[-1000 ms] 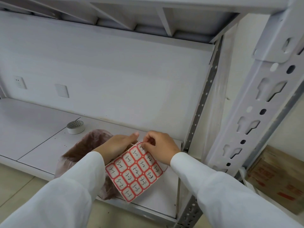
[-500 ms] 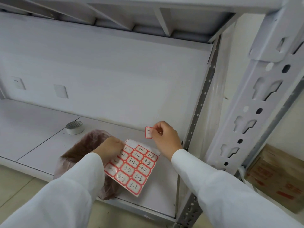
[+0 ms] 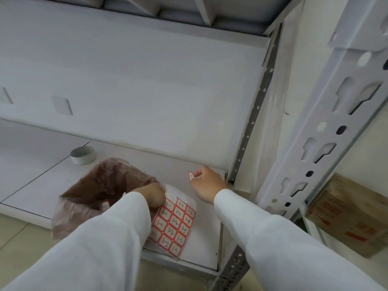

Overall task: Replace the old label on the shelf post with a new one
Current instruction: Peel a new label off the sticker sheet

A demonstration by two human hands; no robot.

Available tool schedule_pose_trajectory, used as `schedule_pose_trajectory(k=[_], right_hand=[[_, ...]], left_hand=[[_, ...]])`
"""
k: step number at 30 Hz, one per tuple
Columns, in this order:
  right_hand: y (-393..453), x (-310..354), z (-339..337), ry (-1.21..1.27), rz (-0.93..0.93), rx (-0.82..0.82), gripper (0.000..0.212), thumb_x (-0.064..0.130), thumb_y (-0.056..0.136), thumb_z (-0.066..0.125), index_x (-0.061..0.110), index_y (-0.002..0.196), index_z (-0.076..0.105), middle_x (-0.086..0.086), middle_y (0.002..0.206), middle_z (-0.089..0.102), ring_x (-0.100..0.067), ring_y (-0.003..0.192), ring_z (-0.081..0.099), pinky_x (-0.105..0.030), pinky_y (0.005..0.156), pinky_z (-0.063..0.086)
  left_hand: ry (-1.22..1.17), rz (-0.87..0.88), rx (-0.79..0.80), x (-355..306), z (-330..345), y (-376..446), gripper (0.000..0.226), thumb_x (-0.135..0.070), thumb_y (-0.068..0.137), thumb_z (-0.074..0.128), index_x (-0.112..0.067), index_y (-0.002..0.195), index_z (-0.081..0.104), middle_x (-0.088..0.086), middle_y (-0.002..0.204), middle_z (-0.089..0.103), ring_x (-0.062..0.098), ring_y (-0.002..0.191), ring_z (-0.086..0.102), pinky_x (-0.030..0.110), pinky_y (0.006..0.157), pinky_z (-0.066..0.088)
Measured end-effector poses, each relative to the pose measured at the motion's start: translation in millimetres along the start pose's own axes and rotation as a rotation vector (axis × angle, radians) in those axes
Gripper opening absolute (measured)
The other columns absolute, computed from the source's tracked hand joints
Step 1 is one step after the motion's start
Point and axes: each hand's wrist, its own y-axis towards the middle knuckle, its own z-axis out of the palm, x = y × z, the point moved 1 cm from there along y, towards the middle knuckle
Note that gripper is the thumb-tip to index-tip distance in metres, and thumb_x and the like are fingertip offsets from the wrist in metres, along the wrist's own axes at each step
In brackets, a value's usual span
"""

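Note:
My right hand (image 3: 206, 183) pinches a single red-bordered label (image 3: 191, 176) by its edge, held above the shelf board near the back right corner. My left hand (image 3: 152, 194) holds the top of the label sheet (image 3: 175, 225), a grid of red-framed stickers with handwritten numbers, low over the shelf's front. The grey slotted shelf post (image 3: 310, 148) rises at the right, in front of both hands. No old label shows on the post's visible face.
A brownish plastic bag (image 3: 98, 185) stands open on the shelf (image 3: 37, 185) left of my left hand. A roll of white tape (image 3: 83, 154) lies behind it. A cardboard box (image 3: 352, 215) sits on the floor at the right, beyond the post.
My right hand peeled one label off the sheet and lifted it away to the right. My left hand lowered the sheet toward the shelf. The view tilted down.

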Motion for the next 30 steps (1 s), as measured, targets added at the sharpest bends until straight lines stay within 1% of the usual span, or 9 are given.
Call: schedule_pose_trajectory(k=[3, 5, 11, 14, 17, 19, 23, 27, 30], right_hand=[[5, -1, 6, -0.094, 0.01, 0.043, 0.021, 0.024, 0.092, 0.044, 0.009, 0.1, 0.056, -0.014, 0.109, 0.063, -0.027, 0.087, 0.057, -0.038, 0.08, 0.047], [6, -1, 8, -0.112, 0.008, 0.068, 0.027, 0.023, 0.094, 0.044, 0.002, 0.098, 0.06, -0.018, 0.112, 0.064, -0.03, 0.09, 0.059, -0.038, 0.083, 0.048], [10, -2, 7, -0.067, 0.034, 0.085, 0.024, 0.02, 0.094, 0.044, 0.006, 0.103, 0.062, -0.012, 0.113, 0.063, -0.03, 0.103, 0.057, -0.033, 0.085, 0.044], [10, -1, 6, -0.045, 0.021, 0.06, 0.028, 0.02, 0.093, 0.044, 0.004, 0.107, 0.063, -0.013, 0.114, 0.064, -0.031, 0.105, 0.057, -0.036, 0.09, 0.047], [10, 0, 7, -0.05, 0.011, -0.003, 0.025, 0.022, 0.091, 0.049, 0.007, 0.107, 0.06, -0.011, 0.112, 0.064, -0.029, 0.102, 0.059, -0.035, 0.086, 0.048], [5, 6, 7, -0.05, -0.024, -0.046, 0.022, 0.025, 0.089, 0.052, 0.015, 0.108, 0.056, -0.005, 0.11, 0.063, -0.023, 0.097, 0.058, -0.032, 0.081, 0.047], [-16, 30, -3, -0.071, -0.212, -0.151, 0.016, 0.032, 0.09, 0.051, 0.019, 0.098, 0.055, 0.003, 0.091, 0.061, -0.018, 0.085, 0.057, -0.03, 0.073, 0.047], [-40, 60, -30, -0.09, -0.338, -0.18, 0.012, 0.031, 0.084, 0.058, 0.021, 0.089, 0.058, 0.009, 0.078, 0.056, -0.016, 0.081, 0.055, -0.025, 0.069, 0.04], [-58, 85, -52, -0.158, -0.414, -0.184, 0.011, 0.031, 0.082, 0.058, 0.022, 0.088, 0.059, 0.007, 0.08, 0.062, -0.02, 0.083, 0.058, -0.027, 0.071, 0.045]], left_hand=[[0.05, 0.008, -0.033, -6, 11, 6, 0.034, -0.01, 0.094, 0.044, -0.003, 0.126, 0.054, 0.013, 0.128, 0.06, 0.027, 0.117, 0.058, 0.037, 0.102, 0.046], [0.062, 0.011, -0.081, -10, 19, 9, 0.038, -0.008, 0.094, 0.043, -0.005, 0.131, 0.049, 0.012, 0.133, 0.056, 0.026, 0.121, 0.055, 0.033, 0.103, 0.045], [0.108, 0.034, -0.139, -9, 28, 23, 0.045, -0.008, 0.094, 0.041, -0.01, 0.14, 0.038, 0.012, 0.143, 0.045, 0.028, 0.128, 0.049, 0.032, 0.103, 0.04], [0.137, 0.059, -0.184, -7, 20, 24, 0.044, -0.015, 0.093, 0.047, -0.008, 0.136, 0.043, 0.015, 0.142, 0.046, 0.03, 0.129, 0.047, 0.035, 0.106, 0.037], [0.118, 0.175, -0.235, -10, 10, 15, 0.037, -0.021, 0.094, 0.044, -0.009, 0.128, 0.053, 0.012, 0.134, 0.055, 0.028, 0.122, 0.052, 0.036, 0.106, 0.04], [0.06, 0.3, -0.317, -15, 2, 2, 0.034, -0.023, 0.094, 0.044, -0.014, 0.124, 0.058, 0.007, 0.129, 0.06, 0.024, 0.116, 0.056, 0.036, 0.103, 0.043], [-0.082, 0.488, -0.458, -25, -17, -35, 0.025, -0.027, 0.09, 0.052, -0.021, 0.111, 0.066, -0.001, 0.114, 0.068, 0.016, 0.099, 0.063, 0.036, 0.094, 0.05], [-0.111, 0.567, -0.571, -26, -33, -74, 0.018, -0.024, 0.088, 0.056, -0.019, 0.098, 0.07, -0.005, 0.1, 0.066, 0.014, 0.087, 0.06, 0.032, 0.087, 0.049], [-0.128, 0.635, -0.68, -28, -52, -106, 0.017, -0.019, 0.088, 0.056, -0.017, 0.089, 0.073, -0.01, 0.085, 0.06, 0.012, 0.08, 0.057, 0.027, 0.079, 0.043]])
